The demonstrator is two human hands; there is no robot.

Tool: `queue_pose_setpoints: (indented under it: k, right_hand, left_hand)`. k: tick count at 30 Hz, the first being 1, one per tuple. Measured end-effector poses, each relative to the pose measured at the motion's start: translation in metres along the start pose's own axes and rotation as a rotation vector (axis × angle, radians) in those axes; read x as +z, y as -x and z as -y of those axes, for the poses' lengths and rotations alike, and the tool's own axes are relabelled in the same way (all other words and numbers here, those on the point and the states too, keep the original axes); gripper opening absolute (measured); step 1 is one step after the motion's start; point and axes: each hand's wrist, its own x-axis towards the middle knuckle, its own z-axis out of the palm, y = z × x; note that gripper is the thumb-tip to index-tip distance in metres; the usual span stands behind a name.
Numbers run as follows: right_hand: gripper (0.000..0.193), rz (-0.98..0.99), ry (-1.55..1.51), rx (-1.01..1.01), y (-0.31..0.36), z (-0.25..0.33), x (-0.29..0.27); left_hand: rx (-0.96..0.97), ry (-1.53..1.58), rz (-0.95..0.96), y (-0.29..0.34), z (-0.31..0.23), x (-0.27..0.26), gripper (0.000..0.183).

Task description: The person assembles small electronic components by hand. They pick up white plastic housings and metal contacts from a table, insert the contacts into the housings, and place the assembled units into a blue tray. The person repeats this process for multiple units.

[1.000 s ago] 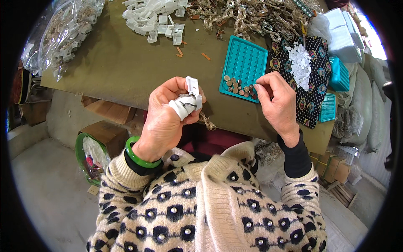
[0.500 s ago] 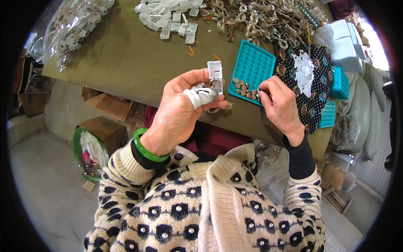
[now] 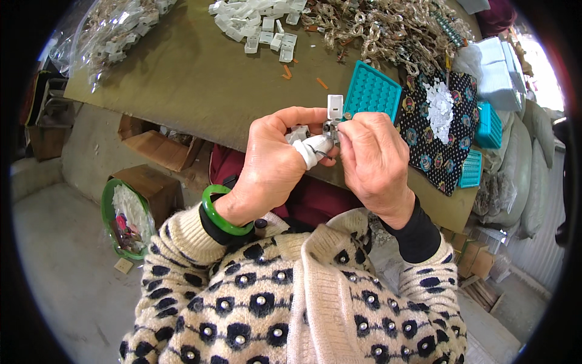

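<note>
My left hand [image 3: 267,155] holds a small white plastic case [image 3: 334,108] upright, its lid swung up and metal parts showing inside. One of its fingers wears a white wrap [image 3: 310,151] with a grey tip. My right hand [image 3: 379,164] is closed in a pinch against the case's open lower part. Whatever lies between its fingertips is hidden. Just beyond my right hand is a teal tray [image 3: 373,91] with rows of round pockets. A small round coin-like piece [image 3: 347,116] shows at its near edge; my hand covers the tray's near end.
Loose white cases [image 3: 260,21] and a heap of clear coiled cords [image 3: 388,27] lie at the table's far side. White flakes [image 3: 439,109] rest on a patterned black cloth [image 3: 424,161]. A plastic bag [image 3: 115,42] sits far left; a green basket [image 3: 109,209] stands on the floor.
My right hand has left the round pieces in the teal tray and come left to the white case. My left hand has shifted right with the case toward it.
</note>
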Motion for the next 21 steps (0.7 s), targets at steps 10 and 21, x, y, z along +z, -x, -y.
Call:
queue_pose_setpoints:
  k: [10,21]
  right_hand:
    - [0.028,0.023,0.059,0.044,0.005,0.006,0.0]
    - [0.021,-0.119,-0.285,0.235,0.007,-0.006,0.0]
  left_hand:
    - [-0.016,0.009,0.016,0.0,0.004,0.002,0.029]
    - [-0.051,0.045,-0.003,-0.002,0.003,0.007,0.03]
